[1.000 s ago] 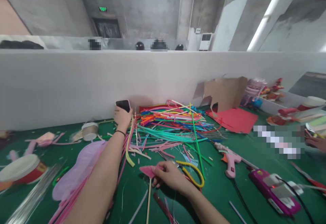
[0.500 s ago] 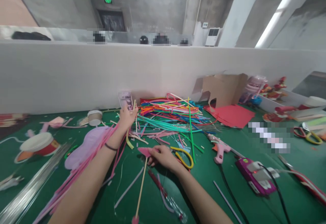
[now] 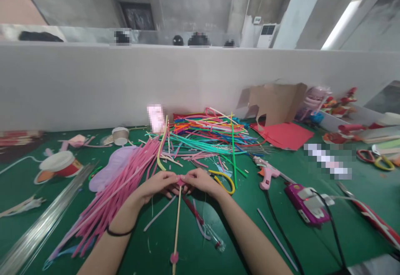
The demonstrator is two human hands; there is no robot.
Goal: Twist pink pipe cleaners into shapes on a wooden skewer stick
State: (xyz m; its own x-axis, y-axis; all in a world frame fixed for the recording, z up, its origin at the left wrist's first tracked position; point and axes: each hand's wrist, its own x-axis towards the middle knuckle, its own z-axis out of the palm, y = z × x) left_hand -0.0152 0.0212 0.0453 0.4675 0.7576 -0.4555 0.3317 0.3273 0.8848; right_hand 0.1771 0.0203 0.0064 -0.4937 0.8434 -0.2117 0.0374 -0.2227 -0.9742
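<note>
My left hand [image 3: 164, 182] and my right hand [image 3: 198, 181] meet low in the centre, their fingers closed on a small pink piece [image 3: 180, 180] from both sides. A thin wooden stick [image 3: 177, 225] runs down from that piece, with a round pink bead-like part [image 3: 174, 258] near its lower end. Pink strips [image 3: 125, 183] lie in a thick bundle beside my left forearm. Just right of my right hand are yellow-handled scissors [image 3: 229, 183].
A pile of coloured strips [image 3: 209, 135] lies at the back centre. Rightward are a pink glue gun [image 3: 267, 173], a purple power strip [image 3: 306, 206] with cables and red sheets [image 3: 286, 135]. Paper cups [image 3: 62, 164] and clear rods [image 3: 46, 221] are at left.
My left hand has come back from the strips at the rear to the pink piece, joining my right hand. The pink bundle now shows more fully, and the view has shifted slightly.
</note>
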